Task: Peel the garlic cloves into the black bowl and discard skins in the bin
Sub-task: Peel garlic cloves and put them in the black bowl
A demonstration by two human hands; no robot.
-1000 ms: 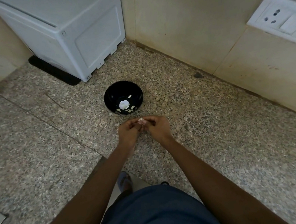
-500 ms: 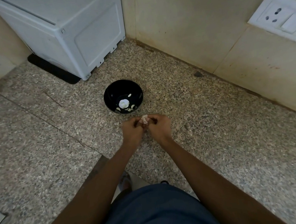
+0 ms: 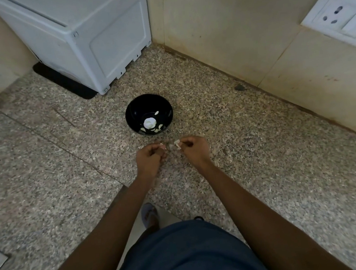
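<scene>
A person stands over a speckled grey-brown granite table (image 3: 262, 148) that runs into a corner of beige tiled walls. Both bare forearms reach forward from the bottom of the view, and the two hands sit a little apart, just in front of a small round glossy black bowl (image 3: 135, 112).

The right hand (image 3: 195, 149) has its fingers curled, and its grip pinches a small pale piece of garlic or papery skin (image 3: 177, 144) at the fingertips; which of the two it is cannot be told at this size. The left hand (image 3: 149, 157) is also curled, with its fingertips drawn together toward the gap between the hands. Whether this grip holds anything I cannot tell, since the fingers hide whatever may be inside.

The black bowl stands upright on the table, near the hands but not touching them. Inside it lie a white round garlic piece (image 3: 149, 122) at the bottom and several smaller pale cloves (image 3: 157, 129) scattered beside it along the near inner wall.

Behind the bowl, in the corner, stands a white boxy appliance (image 3: 88, 41) on a dark mat (image 3: 64, 83). A white wall socket plate (image 3: 340, 16) is fixed to the right wall. At the bottom, dark blue clothing (image 3: 185, 255) covers the person's body, and a foot in a pale sandal (image 3: 149, 214) shows below the table edge
</scene>
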